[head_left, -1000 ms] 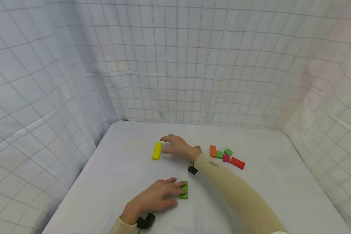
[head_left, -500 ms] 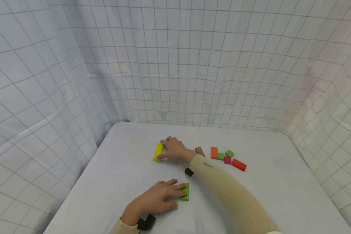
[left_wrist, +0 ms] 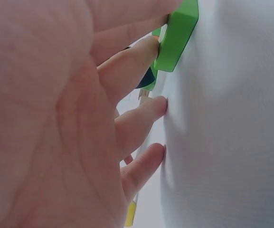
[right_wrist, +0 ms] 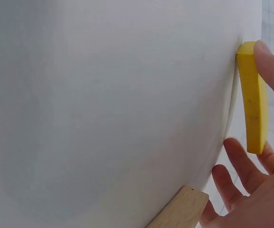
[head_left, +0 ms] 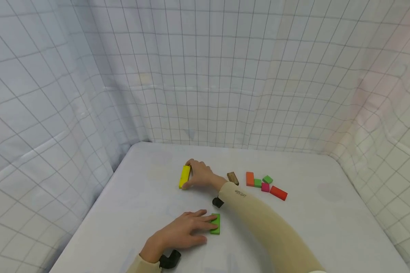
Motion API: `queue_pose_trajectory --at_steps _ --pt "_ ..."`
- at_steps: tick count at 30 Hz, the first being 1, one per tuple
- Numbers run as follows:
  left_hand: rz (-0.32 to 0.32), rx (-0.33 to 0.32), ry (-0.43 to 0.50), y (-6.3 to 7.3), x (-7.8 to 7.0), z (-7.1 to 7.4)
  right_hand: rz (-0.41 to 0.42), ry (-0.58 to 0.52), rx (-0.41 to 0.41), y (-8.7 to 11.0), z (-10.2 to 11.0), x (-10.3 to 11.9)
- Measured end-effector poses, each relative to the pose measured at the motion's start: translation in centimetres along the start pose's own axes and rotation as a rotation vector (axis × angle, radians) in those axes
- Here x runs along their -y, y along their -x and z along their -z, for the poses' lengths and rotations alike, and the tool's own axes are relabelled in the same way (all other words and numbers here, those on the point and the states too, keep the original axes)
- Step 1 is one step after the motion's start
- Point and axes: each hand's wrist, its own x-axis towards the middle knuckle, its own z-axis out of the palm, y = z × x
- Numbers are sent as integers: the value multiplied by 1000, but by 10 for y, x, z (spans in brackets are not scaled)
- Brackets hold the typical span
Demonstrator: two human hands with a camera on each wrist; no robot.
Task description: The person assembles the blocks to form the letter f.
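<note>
1. Right hand (head_left: 201, 173): centre of the frame, thumb and fingertips pinching the yellow block (head_left: 185, 176) at its two ends. Whether the block is clear of the surface cannot be told.
2. Left hand (head_left: 186, 230): lower centre, fingers spread, two of them resting on the green block (head_left: 216, 222) just right of the hand. In the left wrist view this block is cut off by the top edge.
3. Loose pieces, all directly on the white table (head_left: 328, 220): wooden block (head_left: 232, 178), right of centre; further right, orange block (head_left: 250, 178) beside a small green piece (head_left: 257, 183), then magenta piece (head_left: 265, 187), a second small green piece (head_left: 268, 179) above it, and red block (head_left: 278, 193).
4. Left wrist view: another green item (left_wrist: 149, 84) behind the fingers, mostly hidden, shape hard to make out.
5. Right wrist view: wooden block cut off by the bottom edge; fingers partly outside the right edge.
6. Head view: both sleeves run out of the bottom edge; right palm hidden.
</note>
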Motion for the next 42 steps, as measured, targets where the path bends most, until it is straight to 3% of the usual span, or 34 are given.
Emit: queue_pose_trajectory --at_steps 6,9,16,23,31,42 --pt "0 15 3 -1 0 1 -22 -324 -42 1 1 -7" --pt "6 16 3 -1 0 3 -28 -420 -67 1 3 -6" --pt "22 27 16 1 -3 6 -49 -522 -73 -1 3 5" --pt "18 29 35 1 -5 8 -9 -563 -105 5 10 12" --pt "2 30 15 -1 -2 5 48 -700 -123 18 20 9" --pt "13 -18 20 -4 -1 -1 62 -697 -182 44 38 -1"
